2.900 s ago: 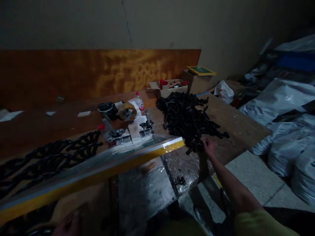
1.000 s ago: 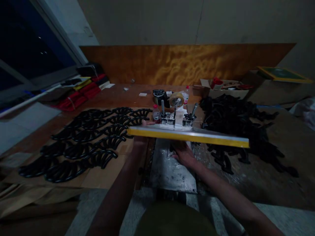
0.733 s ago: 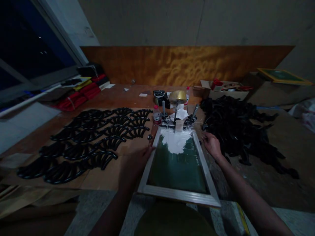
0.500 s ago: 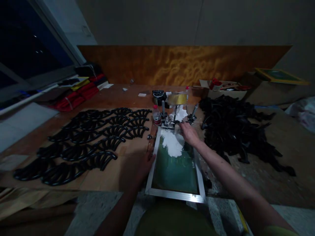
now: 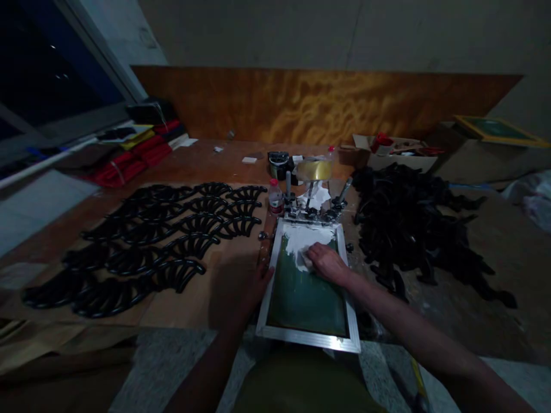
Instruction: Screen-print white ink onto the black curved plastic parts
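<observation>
"Scraping posture check: right hand (image 5: pixel 328 264) has its fingers pinched round a pale scraper (image 5: pixel 307 260), mostly hidden, sitting at the lower edge of the white ink (image 5: pixel 297 238) on the green mesh (image 5: pixel 307 301). Left hand (image 5: pixel 262 281) is at the nine o'clock rail of the aluminium screen frame (image 5: pixel 310 338). Too dark to tell if it's gripping."

"So what could bite you, lol?"

"Tilted scraper or uneven push, I'd guess, and the ink smears or goes patchy. If the left hand leans sideways, the frame could shift under the clamps (image 5: pixel 310 214) at twelve. Knuckles are close to the wet stuff too."

"Containers?"

"Going by the frame's middle: red-capped bottle (image 5: pixel 275 199) at eleven, close to the clamps, can't make out how full. Black-rimmed tub (image 5: pixel 279 166) behind it, insides too dark to read. Open cardboard box (image 5: pixel 402 163) around half past one, red bits (image 5: pixel 383 143) poking out."

"And all the black stuff?"

"Curved black pieces, neat rows (image 5: pixel 150 246) at about ten, messy heap (image 5: pixel 413 223) past two."
</observation>
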Available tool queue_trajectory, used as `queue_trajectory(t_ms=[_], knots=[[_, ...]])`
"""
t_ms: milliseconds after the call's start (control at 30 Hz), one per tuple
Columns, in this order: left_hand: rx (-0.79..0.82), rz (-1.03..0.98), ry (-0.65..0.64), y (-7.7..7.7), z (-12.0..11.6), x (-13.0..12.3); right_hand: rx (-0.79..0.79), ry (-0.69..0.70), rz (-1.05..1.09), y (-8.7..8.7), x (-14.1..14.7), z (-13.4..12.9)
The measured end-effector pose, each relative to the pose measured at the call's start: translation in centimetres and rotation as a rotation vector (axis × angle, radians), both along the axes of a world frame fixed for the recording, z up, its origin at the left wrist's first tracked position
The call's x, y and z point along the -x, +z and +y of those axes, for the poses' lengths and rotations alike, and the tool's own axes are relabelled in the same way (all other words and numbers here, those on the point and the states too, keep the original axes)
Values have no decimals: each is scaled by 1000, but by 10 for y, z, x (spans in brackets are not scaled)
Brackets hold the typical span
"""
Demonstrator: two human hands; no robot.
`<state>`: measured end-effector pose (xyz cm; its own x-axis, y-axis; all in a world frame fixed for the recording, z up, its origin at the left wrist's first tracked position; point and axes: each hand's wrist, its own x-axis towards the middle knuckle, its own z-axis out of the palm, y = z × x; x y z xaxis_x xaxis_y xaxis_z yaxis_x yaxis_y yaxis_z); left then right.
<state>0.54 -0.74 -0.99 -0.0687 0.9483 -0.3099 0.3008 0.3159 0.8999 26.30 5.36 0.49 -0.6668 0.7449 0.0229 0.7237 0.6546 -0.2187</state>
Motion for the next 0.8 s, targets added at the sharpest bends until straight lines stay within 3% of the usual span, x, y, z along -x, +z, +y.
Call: queue_trajectory(t_ms=[133, 233, 333, 500, 600, 700, 800], knots=[[-3, -3, 0, -2, 0, 0, 53, 201, 69, 9, -18, -3], [-1, -5, 11, 2, -1, -1, 56, 134, 102, 14, -17, 8], [-4, 8, 31, 11, -1, -3, -18, 27, 122, 5, -9, 6], [-7, 6, 26, 23, -1, -6, 10, 76, 213, -6, -15, -5], [4, 5, 17, 30, 0, -3, 47, -46, 236, 9, -14, 22], [4, 49, 11, 40, 4, 4, 44, -254, 174, 29, -12, 62], [-78, 108, 9, 56, 12, 9, -42, -487, 145, 40, -33, 88]])
